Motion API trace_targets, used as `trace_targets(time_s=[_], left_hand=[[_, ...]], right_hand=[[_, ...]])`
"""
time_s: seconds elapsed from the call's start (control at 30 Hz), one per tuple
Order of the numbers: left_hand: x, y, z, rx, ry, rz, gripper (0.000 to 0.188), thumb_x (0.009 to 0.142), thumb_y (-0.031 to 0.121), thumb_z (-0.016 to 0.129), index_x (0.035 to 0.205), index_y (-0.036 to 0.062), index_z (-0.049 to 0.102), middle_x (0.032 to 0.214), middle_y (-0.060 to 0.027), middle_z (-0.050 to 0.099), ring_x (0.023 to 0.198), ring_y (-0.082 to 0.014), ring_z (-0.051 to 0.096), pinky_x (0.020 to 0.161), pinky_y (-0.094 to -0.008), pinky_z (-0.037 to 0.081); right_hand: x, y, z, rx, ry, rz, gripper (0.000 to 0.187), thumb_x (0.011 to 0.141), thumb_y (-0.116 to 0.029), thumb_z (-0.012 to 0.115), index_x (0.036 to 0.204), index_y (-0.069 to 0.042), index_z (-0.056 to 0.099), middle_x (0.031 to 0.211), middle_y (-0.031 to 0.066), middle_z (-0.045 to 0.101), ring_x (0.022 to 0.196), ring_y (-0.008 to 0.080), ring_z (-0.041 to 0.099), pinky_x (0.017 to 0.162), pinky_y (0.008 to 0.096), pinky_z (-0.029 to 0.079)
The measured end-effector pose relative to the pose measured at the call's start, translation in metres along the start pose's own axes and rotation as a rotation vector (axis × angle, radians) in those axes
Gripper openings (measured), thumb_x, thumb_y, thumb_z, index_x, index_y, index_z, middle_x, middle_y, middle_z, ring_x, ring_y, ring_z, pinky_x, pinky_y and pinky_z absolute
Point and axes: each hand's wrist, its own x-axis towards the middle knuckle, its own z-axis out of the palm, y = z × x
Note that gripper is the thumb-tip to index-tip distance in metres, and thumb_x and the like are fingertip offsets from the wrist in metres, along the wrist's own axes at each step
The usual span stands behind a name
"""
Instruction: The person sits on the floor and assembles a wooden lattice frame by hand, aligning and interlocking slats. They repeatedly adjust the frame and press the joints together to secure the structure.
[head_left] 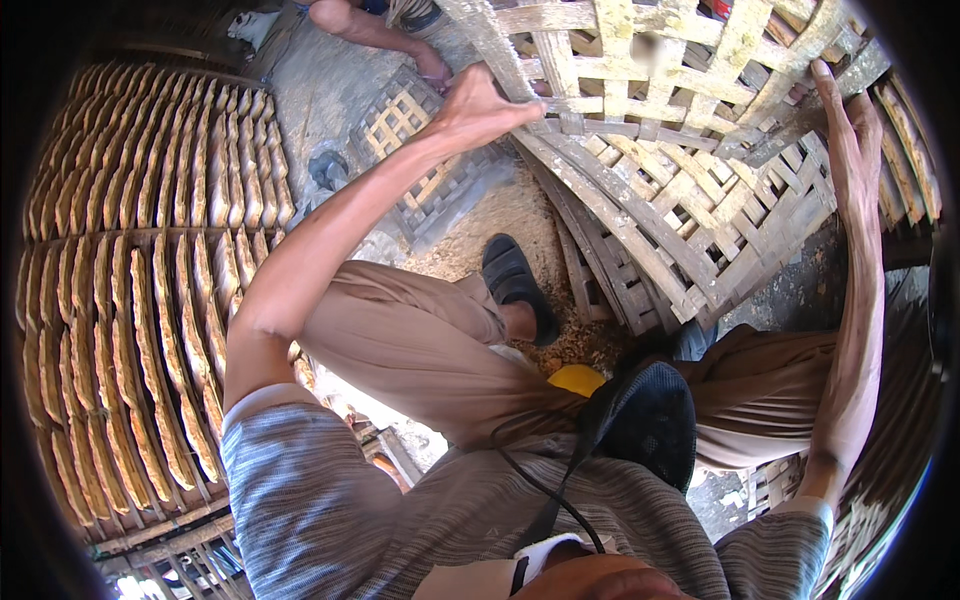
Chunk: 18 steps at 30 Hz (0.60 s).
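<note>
A woven bamboo tray (640, 75) with a wooden frame is tilted up at the top of the view, held between my two hands. My left hand (482, 108) is closed on its left frame edge, thumb along the near corner. At the opposite edge, my right hand (852, 125) grips the frame; its fingers are partly hidden behind the wood. Just below the tray leans a stack of similar woven trays (735, 225), fanned out unevenly, with dusty, weathered slats.
Racks of tan, rough-edged slabs (150, 330) fill the left side. Another lattice tray (400, 125) lies on the dusty floor. Beyond it show another person's arm and hand (385, 38). My sandalled foot (515, 280) stands beside the stack. More slabs (905, 150) are at the far right.
</note>
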Motion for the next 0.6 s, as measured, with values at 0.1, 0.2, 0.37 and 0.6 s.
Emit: trace_targets(time_s=[0.1, 0.2, 0.37, 0.6], left_hand=[[-0.009, -0.014, 0.007, -0.049, 0.186, 0.306, 0.036, 0.085, 0.033, 0.081, 0.076, -0.0013, 0.076, 0.057, -0.0062, 0.064, 0.049, -0.0163, 0.057, 0.051, -0.0372, 0.054], [-0.008, -0.02, -0.001, 0.108, 0.109, 0.156, 0.037, 0.086, 0.034, 0.081, 0.076, -0.0015, 0.076, 0.058, -0.0067, 0.066, 0.05, -0.0158, 0.058, 0.051, -0.0365, 0.052], [0.002, 0.01, 0.0, 0.059, 0.091, 0.014, 0.033, 0.085, 0.03, 0.081, 0.08, -0.0026, 0.078, 0.062, -0.0081, 0.069, 0.055, -0.0154, 0.062, 0.055, -0.0372, 0.053], [-0.005, 0.02, -0.002, -0.061, 0.171, 0.008, 0.03, 0.085, 0.026, 0.079, 0.079, -0.0036, 0.077, 0.061, -0.0061, 0.068, 0.054, -0.0128, 0.061, 0.054, -0.0352, 0.052]], right_hand=[[0.005, 0.025, 0.007, -0.037, -0.055, 0.043, 0.078, 0.091, -0.08, 0.065, 0.094, -0.002, 0.067, 0.073, 0.0003, 0.05, 0.07, 0.0129, 0.048, 0.069, 0.0374, 0.044], [0.0, 0.01, 0.006, -0.009, -0.052, 0.076, 0.078, 0.091, -0.08, 0.065, 0.098, -0.002, 0.069, 0.076, 0.0031, 0.055, 0.074, 0.015, 0.054, 0.077, 0.0393, 0.048], [0.001, -0.002, -0.009, -0.003, -0.012, 0.101, 0.079, 0.09, -0.08, 0.065, 0.102, -0.003, 0.07, 0.078, 0.0046, 0.057, 0.078, 0.016, 0.058, 0.083, 0.0401, 0.049], [0.001, -0.004, -0.005, -0.096, -0.038, 0.101, 0.08, 0.089, -0.083, 0.065, 0.09, -0.003, 0.067, 0.074, 0.0015, 0.051, 0.071, 0.0141, 0.05, 0.069, 0.0376, 0.044]])
